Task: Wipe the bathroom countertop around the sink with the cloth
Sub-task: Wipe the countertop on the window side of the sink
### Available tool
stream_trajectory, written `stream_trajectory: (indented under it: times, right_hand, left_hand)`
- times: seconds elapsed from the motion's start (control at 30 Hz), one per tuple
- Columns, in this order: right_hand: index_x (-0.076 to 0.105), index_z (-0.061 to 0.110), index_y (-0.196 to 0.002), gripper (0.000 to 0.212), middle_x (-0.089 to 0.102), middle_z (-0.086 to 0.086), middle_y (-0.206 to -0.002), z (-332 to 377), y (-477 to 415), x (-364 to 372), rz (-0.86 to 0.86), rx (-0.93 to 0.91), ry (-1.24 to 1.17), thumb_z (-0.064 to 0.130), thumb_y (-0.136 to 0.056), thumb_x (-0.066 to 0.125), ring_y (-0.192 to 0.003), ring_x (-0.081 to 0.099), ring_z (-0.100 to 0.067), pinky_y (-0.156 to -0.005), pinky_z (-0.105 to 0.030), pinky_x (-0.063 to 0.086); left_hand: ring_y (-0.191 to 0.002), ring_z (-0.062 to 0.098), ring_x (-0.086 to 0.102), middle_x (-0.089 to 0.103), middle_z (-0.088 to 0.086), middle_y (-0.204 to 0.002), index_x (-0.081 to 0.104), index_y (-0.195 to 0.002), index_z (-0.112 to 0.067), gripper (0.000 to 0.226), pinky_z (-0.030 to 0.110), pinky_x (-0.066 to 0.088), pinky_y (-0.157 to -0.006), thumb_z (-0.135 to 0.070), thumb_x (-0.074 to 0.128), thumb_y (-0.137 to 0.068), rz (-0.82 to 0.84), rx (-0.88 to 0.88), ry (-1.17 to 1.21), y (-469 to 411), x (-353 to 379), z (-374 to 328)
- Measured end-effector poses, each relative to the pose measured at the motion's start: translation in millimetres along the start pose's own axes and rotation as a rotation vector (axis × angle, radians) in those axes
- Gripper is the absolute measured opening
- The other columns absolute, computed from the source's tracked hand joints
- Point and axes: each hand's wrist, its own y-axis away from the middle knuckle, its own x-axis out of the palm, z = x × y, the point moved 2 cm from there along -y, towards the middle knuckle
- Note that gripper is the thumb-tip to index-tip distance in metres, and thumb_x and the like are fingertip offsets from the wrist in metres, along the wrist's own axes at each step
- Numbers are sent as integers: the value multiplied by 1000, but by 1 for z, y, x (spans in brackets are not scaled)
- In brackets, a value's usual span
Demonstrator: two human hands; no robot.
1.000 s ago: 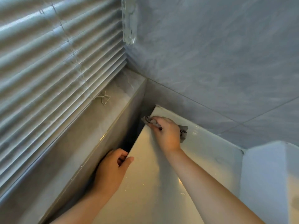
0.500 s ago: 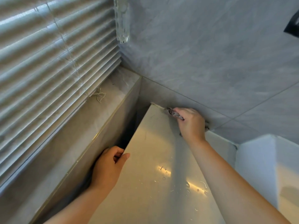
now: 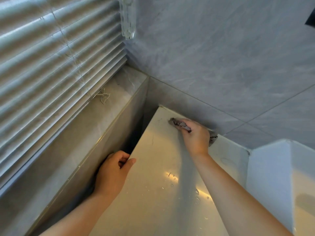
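While left hand [image 3: 112,174] curls round left edge of glossy cream table [image 3: 153,193], likely bracing, right hand [image 3: 196,137] clutches crumpled grey cloth [image 3: 177,123]. Working far edge.

You're in a bathroom: grey marbled wall tiles [image 3: 221,57] fill the upper right, slatted blinds [image 3: 51,57] cover the upper left, and a glossy white countertop [image 3: 153,201], beaded with water drops [image 3: 197,191], meets a basin [image 3: 272,176] lower right.

No readable text, labels, brands or numbers anywhere in view.
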Motion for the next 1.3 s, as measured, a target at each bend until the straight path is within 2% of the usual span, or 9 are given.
stream_trajectory:
  times: [0.17, 0.23, 0.33, 0.43, 0.6, 0.73, 0.97, 1.2, 1.3]
  right_hand:
    - [73, 22, -106, 30, 74, 5, -98, 8, 48, -7, 52, 0, -25, 11, -77, 73, -88, 67, -13, -82, -28, 53]
    - [74, 25, -102, 28, 73, 8, -94, 14, 64, -10, 90, 17, -39, 12, -76, 74, -85, 66, -10, -79, -24, 52]
    - [75, 29, -93, 21, 70, 19, -83, 20, 73, -21, 143, 107, -123, 16, -77, 75, -81, 64, -2, -73, -14, 47]
    - [76, 23, -96, 22, 70, 16, -85, 17, 57, -44, -27, 159, -202, 18, -75, 78, -76, 62, 2, -70, -6, 45]
    - [74, 12, -100, 30, 73, -6, -88, -14, 6, -67, -135, -17, 18, 1, -73, 74, -78, 65, -21, -69, -28, 50]
    - [74, 12, -98, 35, 73, -6, -82, -37, -4, -58, -160, -92, 188, -4, -66, 73, -75, 66, -26, -65, -26, 47]
    - [73, 17, -102, 26, 74, -1, -98, -46, 5, -30, -101, 112, 59, 11, -78, 67, -91, 67, -20, -74, -25, 46]
    - [73, 19, -106, 28, 75, 2, -95, -38, 37, -41, -34, 113, 40, 12, -79, 71, -85, 68, -14, -71, -16, 42]
    - [73, 21, -106, 30, 75, 4, -93, -35, 67, -43, -1, 102, 18, 11, -77, 71, -82, 68, -12, -72, -21, 51]
  left_hand:
    - [-74, 10, 61, 63, -7, -86, 62, -78, -33, 8, 36, 52, -70, -36, 67, -84, 1, -5, -67, 5, -3, -12]
    - [-80, 10, 59, 60, -8, -98, 63, -94, -28, 10, 30, 49, -72, -33, 65, -85, -16, 31, -165, 8, -4, -21]
    - [-103, 14, 50, 53, -6, -114, 58, -117, -20, 35, 26, 42, -86, -29, 67, -84, -60, 187, -350, 17, -4, -35]
    - [-110, 12, 44, 53, -4, -118, 60, -118, -16, 41, 24, 38, -91, -28, 71, -81, -7, 416, -452, 29, 3, -43]
    - [-114, 14, 44, 54, -3, -120, 59, -121, -14, 45, 31, 43, -96, -32, 70, -81, 88, 597, -526, 33, 22, -44]
    - [-114, 14, 42, 55, -2, -121, 59, -123, -13, 48, 32, 45, -94, -36, 68, -81, 87, 614, -600, 33, 30, -43]
    - [-117, 19, 43, 54, 1, -123, 61, -122, -15, 53, 39, 45, -95, -49, 47, -85, 70, 598, -725, 34, 36, -37]
    - [-119, 19, 42, 53, 0, -126, 60, -123, -17, 59, 39, 43, -96, -55, 33, -87, 106, 562, -757, 35, 35, -38]
    - [-119, 19, 41, 51, -1, -127, 59, -124, -18, 62, 38, 42, -98, -58, 30, -87, 121, 553, -794, 35, 36, -39]
